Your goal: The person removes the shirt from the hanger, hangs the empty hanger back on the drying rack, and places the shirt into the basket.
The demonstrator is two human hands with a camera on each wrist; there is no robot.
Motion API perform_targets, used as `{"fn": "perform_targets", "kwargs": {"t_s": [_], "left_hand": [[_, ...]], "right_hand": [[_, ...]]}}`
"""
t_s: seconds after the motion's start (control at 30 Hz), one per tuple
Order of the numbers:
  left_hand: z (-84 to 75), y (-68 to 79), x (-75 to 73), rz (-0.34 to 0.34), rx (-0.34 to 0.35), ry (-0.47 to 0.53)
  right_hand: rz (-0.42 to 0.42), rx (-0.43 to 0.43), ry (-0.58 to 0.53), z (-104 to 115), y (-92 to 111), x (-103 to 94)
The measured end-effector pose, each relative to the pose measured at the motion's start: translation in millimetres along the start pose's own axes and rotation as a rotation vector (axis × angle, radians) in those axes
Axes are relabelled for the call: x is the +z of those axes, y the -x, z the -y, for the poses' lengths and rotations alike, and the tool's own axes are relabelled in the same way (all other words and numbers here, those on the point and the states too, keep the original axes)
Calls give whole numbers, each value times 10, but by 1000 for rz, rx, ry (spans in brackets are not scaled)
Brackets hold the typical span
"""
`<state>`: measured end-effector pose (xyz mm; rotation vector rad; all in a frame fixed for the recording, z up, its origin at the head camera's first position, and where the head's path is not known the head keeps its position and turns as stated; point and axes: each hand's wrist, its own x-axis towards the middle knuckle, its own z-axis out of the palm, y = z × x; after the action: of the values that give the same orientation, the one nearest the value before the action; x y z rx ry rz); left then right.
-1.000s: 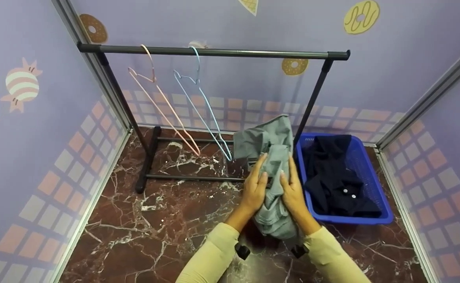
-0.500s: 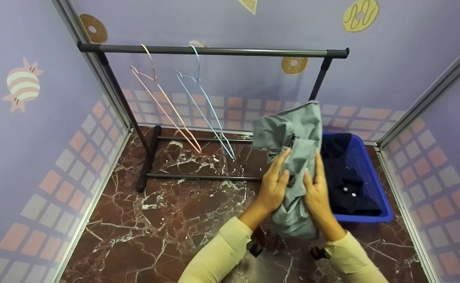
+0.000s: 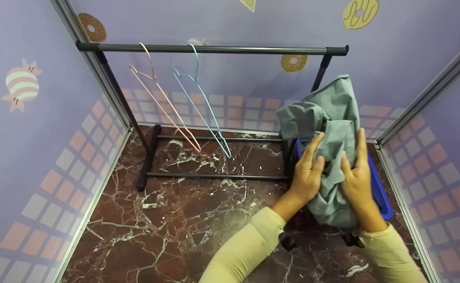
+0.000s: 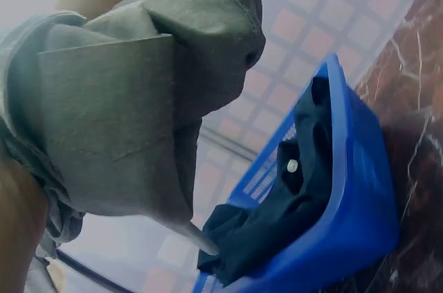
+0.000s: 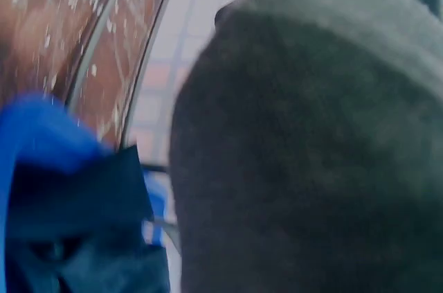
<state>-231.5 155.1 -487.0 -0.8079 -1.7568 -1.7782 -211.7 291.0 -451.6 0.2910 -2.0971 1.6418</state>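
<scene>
In the head view a crumpled grey-green cloth garment (image 3: 338, 137) is held up between both hands, over the blue basket. My left hand (image 3: 307, 177) grips its left side, the thumb lying on the front. On the opposite side my right hand (image 3: 357, 184) holds it too, with its index finger stretched along the edge. A squared, flat fold faces the left wrist camera on this same garment (image 4: 111, 120). Most of the right wrist view is filled by the cloth (image 5: 311, 154), which hides the fingers there.
Below the hands stands the blue plastic basket (image 4: 374, 196), holding a dark navy garment (image 4: 277, 217) with a white button. A black clothes rack (image 3: 245, 50) spans the back, carrying a pink hanger (image 3: 169, 106) and a light blue hanger (image 3: 207, 106). Patterned wall panels enclose the marbled floor (image 3: 182, 228).
Both hands have carried the grey-green garment to the right and upward, from beside the rack's right end to over the basket. It now covers most of the basket in the head view.
</scene>
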Motion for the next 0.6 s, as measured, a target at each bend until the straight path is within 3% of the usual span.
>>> {"fn": "perform_targets", "kwargs": {"t_s": [0.13,0.27,0.6], "left_hand": [[34,-55,147,34,-39,12],[124,-88,261,80,-112,21],[493,20,420,199,-424,66]], "right_hand": [[-39,-12,170,-48,-67,-179],[-40,-34,257,-141,-150,-313],[12,44,439,-597,-187,-525]]}}
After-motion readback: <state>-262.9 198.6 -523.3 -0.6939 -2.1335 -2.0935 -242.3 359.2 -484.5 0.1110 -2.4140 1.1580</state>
